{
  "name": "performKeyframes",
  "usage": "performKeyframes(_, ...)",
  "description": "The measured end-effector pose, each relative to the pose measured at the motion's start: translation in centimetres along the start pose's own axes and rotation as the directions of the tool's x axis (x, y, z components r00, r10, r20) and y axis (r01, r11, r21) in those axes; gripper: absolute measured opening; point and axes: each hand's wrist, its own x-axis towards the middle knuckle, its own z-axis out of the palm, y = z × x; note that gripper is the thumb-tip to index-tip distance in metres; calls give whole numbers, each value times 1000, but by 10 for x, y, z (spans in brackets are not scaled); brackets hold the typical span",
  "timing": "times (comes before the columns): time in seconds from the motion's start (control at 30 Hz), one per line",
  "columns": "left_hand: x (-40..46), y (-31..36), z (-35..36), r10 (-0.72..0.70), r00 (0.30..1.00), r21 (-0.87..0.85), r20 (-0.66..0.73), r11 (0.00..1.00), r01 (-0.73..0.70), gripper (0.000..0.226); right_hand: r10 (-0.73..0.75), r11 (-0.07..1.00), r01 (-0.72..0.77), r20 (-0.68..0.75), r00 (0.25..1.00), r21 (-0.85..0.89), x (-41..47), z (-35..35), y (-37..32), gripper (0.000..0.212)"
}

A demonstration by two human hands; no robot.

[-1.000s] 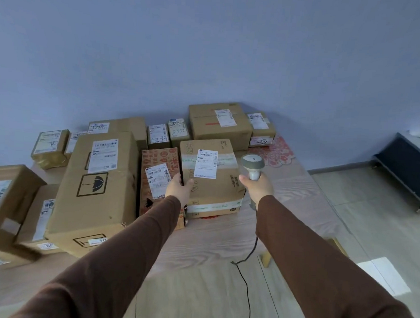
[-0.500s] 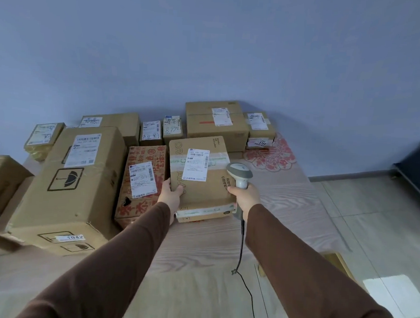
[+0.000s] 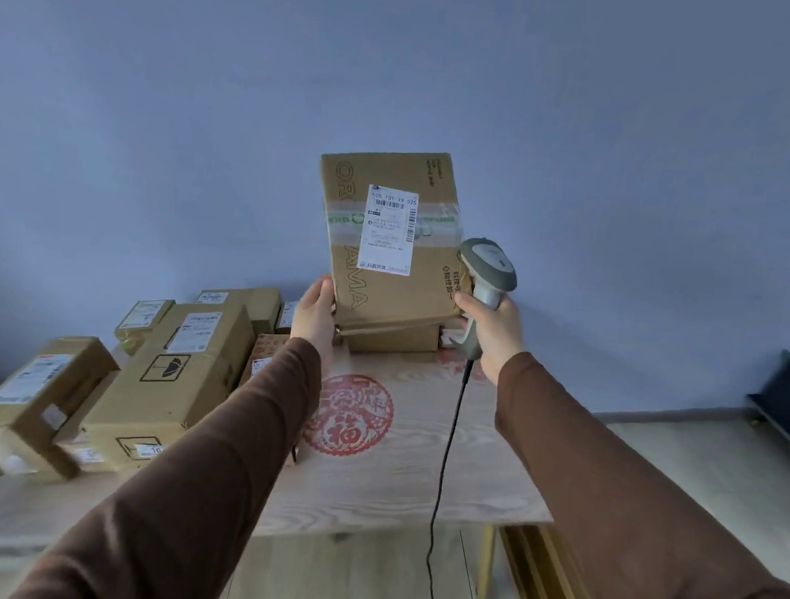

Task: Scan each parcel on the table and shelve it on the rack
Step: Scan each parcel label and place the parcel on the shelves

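A brown cardboard parcel [image 3: 424, 273] with a white shipping label [image 3: 389, 228] is held up in the air above the wooden table [image 3: 420, 474], its label facing me. My left hand [image 3: 314, 315] grips its lower left edge. My right hand [image 3: 490, 331] grips the handle of a grey corded barcode scanner [image 3: 488, 270] and also touches the parcel's lower right edge. The scanner head sits beside the parcel's right side.
Several more cardboard parcels [image 3: 174, 379] lie on the left and back of the table. A red paper-cut decoration [image 3: 355, 414] marks the tabletop. The scanner cable [image 3: 444, 462] hangs over the front edge. A dark piece of furniture [image 3: 786, 402] stands at the right.
The parcel has been lifted off the table and tipped upright between both hands. The red decoration where it lay is uncovered. The view has tilted upward.
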Motion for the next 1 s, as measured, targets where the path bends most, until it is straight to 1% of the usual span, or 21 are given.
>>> performKeyframes(0.03, -4, 18, 7, 20, 1000, -4, 9, 1000, -20, 38, -42, 999, 42, 5, 999, 15, -3, -2, -18, 31)
performKeyframes(0.1, -13, 51, 20, 14, 999, -18, 44, 1000, -13, 45, -113, 992, 112, 8, 994, 52, -9, -5, -49, 30)
performKeyframes(0.2, -26, 88, 33, -24, 972, -86, 236, 995, 46, 57, -171, 980, 168, 21, 985, 103, -20, -8, -84, 29)
performKeyframes(0.23, -28, 97, 35, -26, 962, -69, 271, 997, 46, 64, -185, 976, 180, 30, 982, 120, -23, -9, -93, 30)
performKeyframes(0.3, -32, 112, 37, -9, 957, 4, 289, 1000, 9, 83, -210, 969, 202, 49, 976, 140, -28, -9, -109, 36)
performKeyframes(0.37, -33, 125, 38, 14, 956, 26, 294, 999, -22, 92, -239, 963, 229, 55, 970, 143, -33, -9, -122, 39)
performKeyframes(0.5, -36, 139, 38, 26, 937, 15, 348, 999, -34, 110, -269, 954, 259, 50, 962, 149, -39, -9, -139, 37)
performKeyframes(0.6, -37, 146, 38, 30, 906, 7, 422, 999, -36, 141, -275, 952, 267, 36, 961, 147, -39, -13, -146, 35)
performKeyframes(0.63, -38, 147, 38, 32, 895, -8, 446, 999, -32, 147, -276, 951, 268, 32, 961, 151, -39, -13, -147, 35)
performKeyframes(0.7, -40, 151, 39, 42, 884, -67, 465, 998, -13, 146, -273, 951, 265, 25, 962, 160, -40, -13, -148, 33)
performKeyframes(0.83, -42, 153, 42, 102, 911, -118, 399, 991, -59, 107, -277, 949, 272, 10, 961, 159, -44, -12, -152, 28)
performKeyframes(1.0, -45, 149, 42, 194, 914, -165, 356, 976, -142, 92, -278, 949, 274, 3, 961, 155, -55, -7, -159, 28)
